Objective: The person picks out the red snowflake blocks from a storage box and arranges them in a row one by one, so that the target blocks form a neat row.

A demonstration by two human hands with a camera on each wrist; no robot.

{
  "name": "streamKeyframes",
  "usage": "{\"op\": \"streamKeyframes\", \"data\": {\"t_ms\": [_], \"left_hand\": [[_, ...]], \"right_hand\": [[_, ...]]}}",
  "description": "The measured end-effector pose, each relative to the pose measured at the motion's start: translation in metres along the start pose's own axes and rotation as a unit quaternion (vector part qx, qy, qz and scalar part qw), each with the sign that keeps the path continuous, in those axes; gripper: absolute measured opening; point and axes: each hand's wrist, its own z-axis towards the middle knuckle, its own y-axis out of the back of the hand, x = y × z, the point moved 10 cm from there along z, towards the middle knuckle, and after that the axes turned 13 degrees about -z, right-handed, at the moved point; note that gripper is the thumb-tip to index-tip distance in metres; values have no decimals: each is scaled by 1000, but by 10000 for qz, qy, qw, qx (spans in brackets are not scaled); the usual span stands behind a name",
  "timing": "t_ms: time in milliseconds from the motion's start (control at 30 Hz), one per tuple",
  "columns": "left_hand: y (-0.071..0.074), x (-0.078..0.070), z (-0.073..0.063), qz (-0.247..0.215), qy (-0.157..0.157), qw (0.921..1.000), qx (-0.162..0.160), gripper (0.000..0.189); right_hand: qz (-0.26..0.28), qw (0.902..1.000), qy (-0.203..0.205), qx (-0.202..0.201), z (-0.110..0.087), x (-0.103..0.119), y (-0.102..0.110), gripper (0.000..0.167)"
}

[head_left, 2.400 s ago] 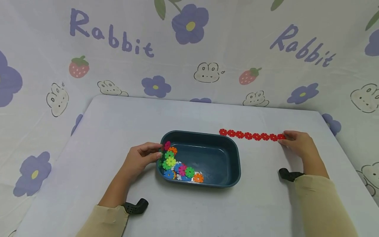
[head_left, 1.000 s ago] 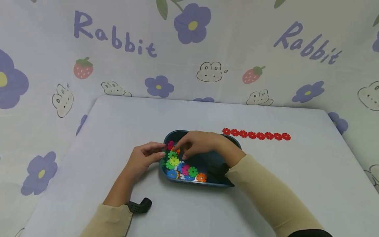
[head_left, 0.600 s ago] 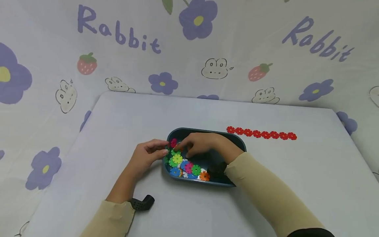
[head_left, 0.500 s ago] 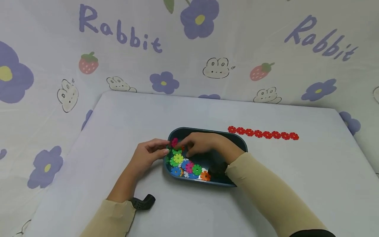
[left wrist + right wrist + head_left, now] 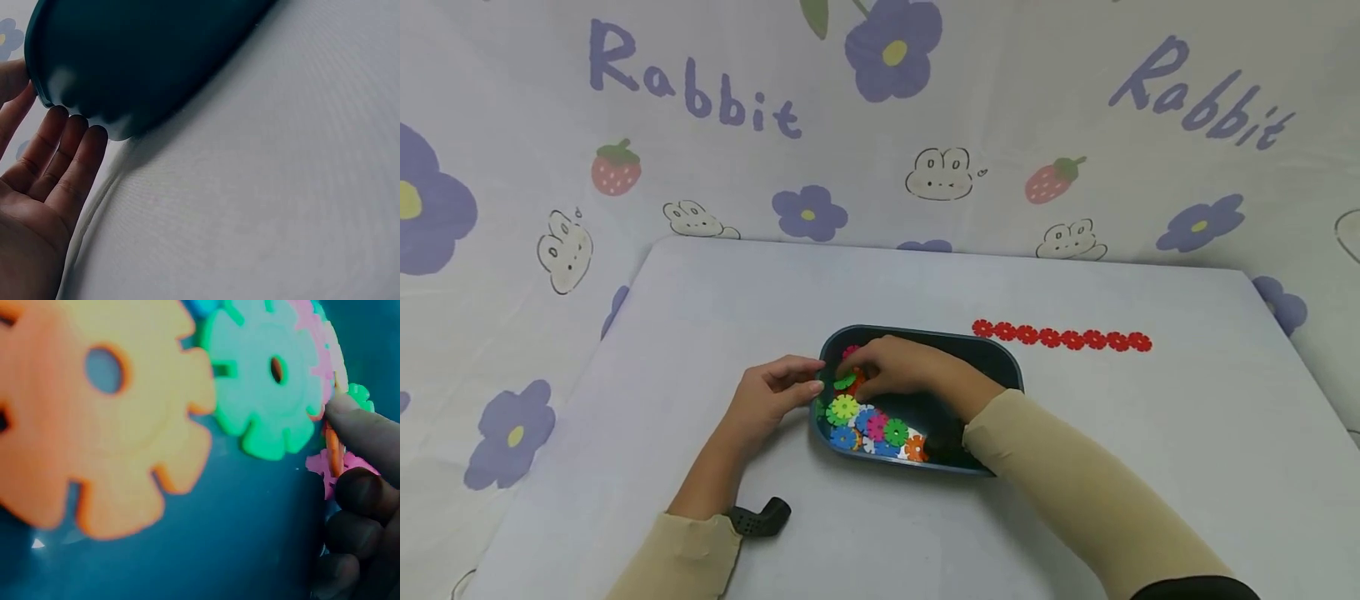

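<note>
My left hand [image 5: 775, 392] holds the left end of a dark teal plastic tub [image 5: 992, 360]. Its thumb and index finger lie at the rim, with the other fingertips against the outer wall. Inside the tub, my right hand [image 5: 910, 367] pinches an orange snowflake disc [image 5: 334, 450], seen edge-on between thumb and finger in the right wrist view. Just by those fingertips a green disc [image 5: 845, 382] stands tilted. More notched discs lie along the left and front: a yellow-green disc [image 5: 843, 407], a pink disc [image 5: 877, 426], and blue, white and orange ones.
Behind the tub, toward the right, a straight chain of red snowflake discs [image 5: 1062, 337] lies flat on the white table [image 5: 760, 283]. A patterned cloth [image 5: 730, 167] hangs behind the table. Black wrist cameras [image 5: 763, 517] are strapped to both forearms.
From the red chain's right end, my right hand has moved left into the tub and taken hold of an orange disc. The discs near its fingers have shifted. My left hand stays at the rim.
</note>
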Motion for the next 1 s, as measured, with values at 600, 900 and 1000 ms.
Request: {"op": "streamKeyframes", "data": {"t_ms": [600, 900, 1000], "left_hand": [[-4, -4, 3, -83, -83, 9999, 84, 36], [-2, -3, -1, -114, -49, 9999, 40, 38], [-2, -3, 0, -125, -90, 9999, 67, 36]], "right_hand": [[393, 9982, 163, -426, -1, 1, 13, 22], [1140, 9934, 97, 85, -1, 1, 1, 36], [1354, 9906, 171, 88, -2, 1, 3, 39]]}}
